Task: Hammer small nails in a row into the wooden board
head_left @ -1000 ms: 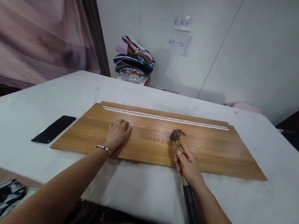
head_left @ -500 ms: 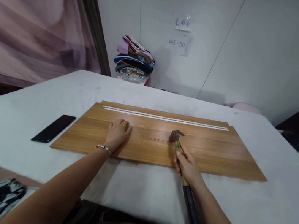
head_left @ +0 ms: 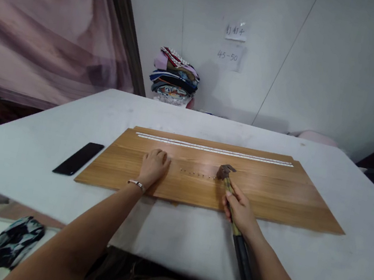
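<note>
My right hand (head_left: 240,211) is wrapped round the handle of a claw hammer (head_left: 225,172), close below its head. The hammer head is low over the wooden board (head_left: 282,195), at the right end of a row of small nails (head_left: 198,175); I cannot tell whether it touches one. To the left of the row, my left hand (head_left: 153,167) lies on the board with its fingers laid forward and nothing seen in it. Several nails stand along the middle of the board. The hammer's long dark grip reaches back beneath my right forearm.
Two white measuring strips (head_left: 214,150) run along the board's far side. A black phone (head_left: 78,158) lies left of the board on the white table (head_left: 31,137). Folded clothes (head_left: 175,77) are stacked by the wall behind. Patterned cloth (head_left: 11,244) lies at lower left.
The view has turned slightly left, so everything appears shifted to the right. Against the board, both hands and the hammer stay in nearly the same place.
</note>
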### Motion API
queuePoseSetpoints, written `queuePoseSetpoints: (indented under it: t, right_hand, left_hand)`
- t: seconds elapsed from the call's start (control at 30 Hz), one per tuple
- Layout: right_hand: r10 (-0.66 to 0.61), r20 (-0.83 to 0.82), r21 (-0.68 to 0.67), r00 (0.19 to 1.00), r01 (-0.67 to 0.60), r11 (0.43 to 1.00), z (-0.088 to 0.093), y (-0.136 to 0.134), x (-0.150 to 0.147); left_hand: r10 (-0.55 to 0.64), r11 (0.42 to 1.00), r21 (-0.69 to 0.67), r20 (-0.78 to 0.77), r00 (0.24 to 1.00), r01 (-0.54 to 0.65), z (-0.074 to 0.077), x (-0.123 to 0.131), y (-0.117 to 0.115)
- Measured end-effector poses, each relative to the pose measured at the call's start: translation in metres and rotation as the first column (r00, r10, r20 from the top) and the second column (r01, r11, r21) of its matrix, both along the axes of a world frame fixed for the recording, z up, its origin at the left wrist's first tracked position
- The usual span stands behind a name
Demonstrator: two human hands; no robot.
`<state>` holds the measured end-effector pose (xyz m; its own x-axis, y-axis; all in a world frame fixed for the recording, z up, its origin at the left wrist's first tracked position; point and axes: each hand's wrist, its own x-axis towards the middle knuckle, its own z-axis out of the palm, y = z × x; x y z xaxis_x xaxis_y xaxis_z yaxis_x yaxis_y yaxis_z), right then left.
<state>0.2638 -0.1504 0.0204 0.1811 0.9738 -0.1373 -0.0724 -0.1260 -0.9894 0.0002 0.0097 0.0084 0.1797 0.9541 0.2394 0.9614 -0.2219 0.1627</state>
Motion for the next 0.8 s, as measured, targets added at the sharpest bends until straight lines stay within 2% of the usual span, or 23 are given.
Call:
queuePoseSetpoints:
  t: [0.8]
  right_hand:
    - [-0.010,0.004,-0.018,1.000,0.010,1.000,0.0049,0.0000,-0.0008]
  left_hand:
    - [0.006,1.000,-0.013,0.013,1.000,-0.006,0.0002,0.0002,0.0004]
